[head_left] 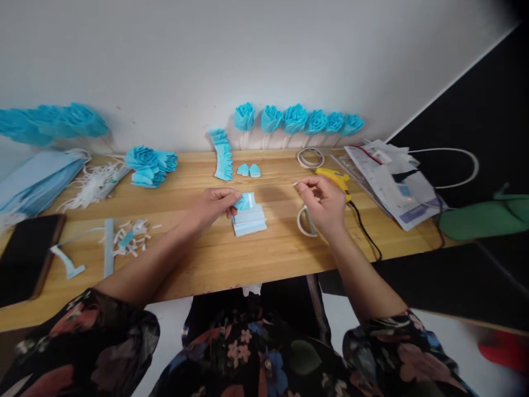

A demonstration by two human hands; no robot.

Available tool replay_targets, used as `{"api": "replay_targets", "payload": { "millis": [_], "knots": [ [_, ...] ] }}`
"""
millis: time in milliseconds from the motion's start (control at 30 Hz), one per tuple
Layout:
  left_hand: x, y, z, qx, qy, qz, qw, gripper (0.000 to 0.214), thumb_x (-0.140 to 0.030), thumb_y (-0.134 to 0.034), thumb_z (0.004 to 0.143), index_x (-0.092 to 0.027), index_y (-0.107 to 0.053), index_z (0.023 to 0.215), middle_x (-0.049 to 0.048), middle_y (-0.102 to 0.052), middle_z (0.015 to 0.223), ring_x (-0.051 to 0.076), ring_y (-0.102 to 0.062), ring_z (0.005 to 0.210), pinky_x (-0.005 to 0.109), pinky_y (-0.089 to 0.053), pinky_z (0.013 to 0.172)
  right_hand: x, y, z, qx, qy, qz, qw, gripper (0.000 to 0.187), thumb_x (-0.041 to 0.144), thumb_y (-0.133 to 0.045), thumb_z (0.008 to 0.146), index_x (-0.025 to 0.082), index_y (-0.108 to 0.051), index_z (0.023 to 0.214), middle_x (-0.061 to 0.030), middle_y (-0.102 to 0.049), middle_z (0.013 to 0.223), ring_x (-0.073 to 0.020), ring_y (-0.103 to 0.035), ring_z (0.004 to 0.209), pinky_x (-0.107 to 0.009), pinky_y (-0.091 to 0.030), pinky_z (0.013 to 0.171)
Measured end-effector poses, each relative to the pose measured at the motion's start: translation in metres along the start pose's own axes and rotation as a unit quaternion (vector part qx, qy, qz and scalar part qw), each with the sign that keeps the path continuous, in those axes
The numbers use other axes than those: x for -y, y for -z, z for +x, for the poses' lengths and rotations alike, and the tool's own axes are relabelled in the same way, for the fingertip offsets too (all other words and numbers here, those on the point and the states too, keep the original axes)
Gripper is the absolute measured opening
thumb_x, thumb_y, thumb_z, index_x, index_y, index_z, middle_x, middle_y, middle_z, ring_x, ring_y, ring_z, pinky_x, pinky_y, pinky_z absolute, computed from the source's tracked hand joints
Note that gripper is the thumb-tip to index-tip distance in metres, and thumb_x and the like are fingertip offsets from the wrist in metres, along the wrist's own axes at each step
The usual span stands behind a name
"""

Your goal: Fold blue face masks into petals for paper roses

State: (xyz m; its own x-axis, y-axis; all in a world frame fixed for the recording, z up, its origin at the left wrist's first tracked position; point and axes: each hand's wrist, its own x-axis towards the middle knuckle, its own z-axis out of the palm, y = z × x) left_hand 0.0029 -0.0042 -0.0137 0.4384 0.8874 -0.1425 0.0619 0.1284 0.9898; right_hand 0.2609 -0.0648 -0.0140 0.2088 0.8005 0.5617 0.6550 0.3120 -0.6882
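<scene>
My left hand (217,205) is closed, pinching the edge of a small blue fabric piece (247,202) that has a white strip along it. Directly below lies a stack of pale blue pleated fabric pieces (249,221). My right hand (324,203) is held apart to the right, closed with thumb and forefinger pinched on a tiny white scrap (295,183). Under that hand is a white tape roll (302,225), partly covered. Behind the stack lie two folded blue petals (248,170) and an overlapping row of blue petals (222,156).
A yellow glue gun (334,177) lies behind my right hand, beside another tape roll (309,158). Blue fabric flowers (295,118) line the wall, and more flowers (149,164) lie left. Face masks (41,179), scraps (130,238) and a phone (28,256) occupy the left side.
</scene>
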Motion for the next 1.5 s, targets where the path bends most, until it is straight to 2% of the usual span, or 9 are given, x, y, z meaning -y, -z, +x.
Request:
{"api": "replay_targets", "payload": {
  "millis": [133, 267, 433, 733, 1033, 1267, 1500],
  "knots": [
    [0.0, 0.001, 0.001, -0.008, -0.001, 0.025, 1.0, 0.029, -0.044, -0.075, 0.074, -0.016, -0.069, 0.069, 0.0004, -0.061, 0.056, 0.01, -0.052, 0.051, 0.024, -0.041, 0.052, 0.033, -0.019, 0.009, 0.08, 0.166, -0.007, 0.983, 0.012, 0.028, -0.059, 0.093, 0.028, -0.07, 0.091, -0.0032, -0.069, 0.082, -0.0186, -0.061, 0.072, -0.037, -0.051, 0.07],
    [0.001, 0.003, 0.003, -0.008, -0.008, 0.023, 1.0, 0.027, -0.042, -0.074, 0.077, -0.016, -0.069, 0.07, 0.0, -0.062, 0.055, 0.01, -0.054, 0.051, 0.023, -0.041, 0.051, 0.035, -0.04, 0.016, 0.144, 0.227, 0.001, 0.963, 0.014, 0.027, -0.059, 0.093, 0.032, -0.072, 0.096, -0.0038, -0.07, 0.087, -0.0219, -0.064, 0.083, -0.042, -0.052, 0.078],
    [0.001, 0.004, 0.005, -0.008, 0.001, 0.01, 1.0, 0.031, -0.044, -0.076, 0.076, -0.016, -0.065, 0.066, -0.0012, -0.06, 0.052, 0.01, -0.054, 0.047, 0.022, -0.043, 0.049, 0.029, -0.053, 0.01, 0.114, 0.29, -0.004, 0.95, 0.017, 0.02, -0.061, 0.091, 0.033, -0.073, 0.095, -0.0026, -0.07, 0.083, -0.0199, -0.062, 0.077, -0.039, -0.051, 0.071],
    [-0.002, 0.001, 0.004, -0.003, 0.019, 0.011, 1.0, 0.034, -0.044, -0.078, 0.074, -0.015, -0.064, 0.064, 0.0, -0.061, 0.051, 0.01, -0.055, 0.045, 0.023, -0.045, 0.048, 0.025, -0.055, 0.005, 0.112, 0.31, -0.06, 0.942, 0.016, 0.02, -0.062, 0.091, 0.033, -0.072, 0.091, -0.0018, -0.072, 0.082, -0.0198, -0.062, 0.074, -0.039, -0.05, 0.067],
    [-0.004, 0.0, 0.003, -0.006, 0.027, 0.011, 1.0, 0.03, -0.038, -0.077, 0.076, -0.014, -0.063, 0.065, -0.0015, -0.061, 0.05, 0.008, -0.055, 0.043, 0.019, -0.045, 0.047, 0.025, -0.059, 0.005, 0.038, 0.417, -0.08, 0.905, 0.017, 0.012, -0.065, 0.089, 0.025, -0.068, 0.099, -0.0009, -0.071, 0.081, -0.0155, -0.062, 0.073, -0.032, -0.048, 0.064],
    [-0.005, 0.0, 0.003, -0.002, 0.019, -0.001, 1.0, 0.028, -0.035, -0.076, 0.077, -0.014, -0.063, 0.066, -0.0022, -0.06, 0.05, 0.007, -0.054, 0.043, 0.019, -0.045, 0.047, 0.022, -0.061, 0.003, 0.07, 0.401, -0.096, 0.908, 0.014, 0.013, -0.062, 0.091, 0.025, -0.068, 0.095, -0.0006, -0.071, 0.081, -0.0153, -0.063, 0.075, -0.032, -0.049, 0.065],
    [-0.006, -0.001, 0.001, -0.003, 0.016, -0.009, 1.0, 0.027, -0.034, -0.074, 0.08, -0.014, -0.063, 0.066, -0.0029, -0.058, 0.05, 0.008, -0.054, 0.045, 0.019, -0.044, 0.046, 0.022, -0.062, 0.004, 0.073, 0.409, -0.08, 0.906, 0.015, 0.012, -0.063, 0.09, 0.024, -0.067, 0.097, -0.0016, -0.072, 0.084, -0.016, -0.063, 0.076, -0.032, -0.051, 0.066]
  ]
}}
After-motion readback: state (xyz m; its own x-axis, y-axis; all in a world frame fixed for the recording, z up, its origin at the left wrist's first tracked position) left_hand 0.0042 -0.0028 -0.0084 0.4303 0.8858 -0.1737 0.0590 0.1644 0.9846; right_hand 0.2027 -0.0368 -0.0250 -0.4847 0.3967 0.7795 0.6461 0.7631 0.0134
